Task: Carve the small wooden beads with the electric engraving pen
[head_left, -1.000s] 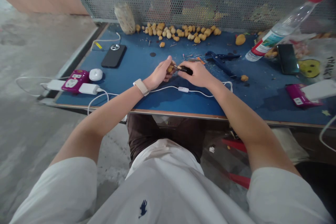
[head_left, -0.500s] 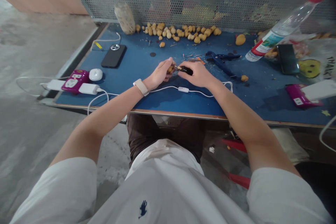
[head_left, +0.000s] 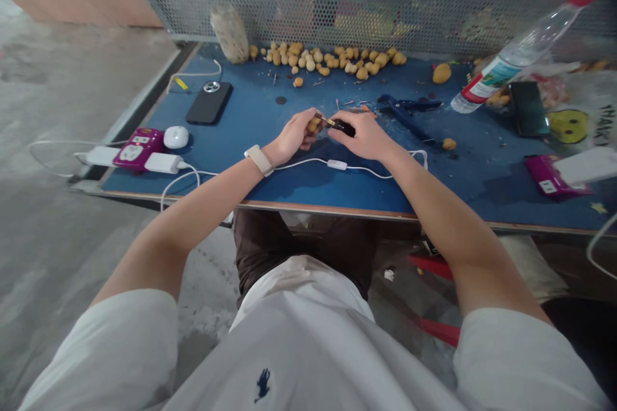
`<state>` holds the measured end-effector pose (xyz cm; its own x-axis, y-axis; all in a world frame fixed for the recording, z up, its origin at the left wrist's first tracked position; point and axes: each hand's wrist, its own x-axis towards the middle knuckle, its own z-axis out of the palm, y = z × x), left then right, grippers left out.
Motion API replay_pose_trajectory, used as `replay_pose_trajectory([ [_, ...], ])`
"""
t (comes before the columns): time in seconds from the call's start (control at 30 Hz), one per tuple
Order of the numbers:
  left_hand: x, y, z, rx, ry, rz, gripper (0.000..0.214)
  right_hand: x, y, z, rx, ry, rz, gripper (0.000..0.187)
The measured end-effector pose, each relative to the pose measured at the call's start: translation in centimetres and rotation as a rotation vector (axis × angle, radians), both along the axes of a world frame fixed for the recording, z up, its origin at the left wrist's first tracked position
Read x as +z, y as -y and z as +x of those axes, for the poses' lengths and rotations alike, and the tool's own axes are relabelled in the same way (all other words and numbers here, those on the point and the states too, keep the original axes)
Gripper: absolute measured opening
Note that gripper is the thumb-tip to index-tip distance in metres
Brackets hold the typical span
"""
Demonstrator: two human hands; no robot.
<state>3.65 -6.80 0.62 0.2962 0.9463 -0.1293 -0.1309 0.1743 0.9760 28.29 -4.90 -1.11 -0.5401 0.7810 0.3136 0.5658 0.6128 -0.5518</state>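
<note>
Two hands meet at centre frame over the blue desk, the left hand pinching a small tan nut in closed fingers to steady it against a black-handled tool gripped in the right hand.

Nuts lying along the table's far edge
A phone is lying near the left edge, pliers are resting right of centre, and a bottle is lying across the far right corner.
</note>
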Motion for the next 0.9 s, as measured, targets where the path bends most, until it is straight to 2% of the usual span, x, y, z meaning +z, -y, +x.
replay_pose_trajectory([
  [0.2,0.08,0.11,0.06,-0.005,0.014,-0.006,0.048,-0.15,-0.11,-0.08,-0.008,-0.010,0.013,0.059],
  [0.63,-0.14,0.06,0.00,0.006,0.012,-0.009,0.041,0.19,0.12,-0.05,0.042,-0.001,-0.010,0.061],
  [0.9,-0.30,0.12,0.01,0.002,-0.011,0.039,0.052,-0.07,-0.04,-0.10,0.038,0.012,-0.002,0.059],
])
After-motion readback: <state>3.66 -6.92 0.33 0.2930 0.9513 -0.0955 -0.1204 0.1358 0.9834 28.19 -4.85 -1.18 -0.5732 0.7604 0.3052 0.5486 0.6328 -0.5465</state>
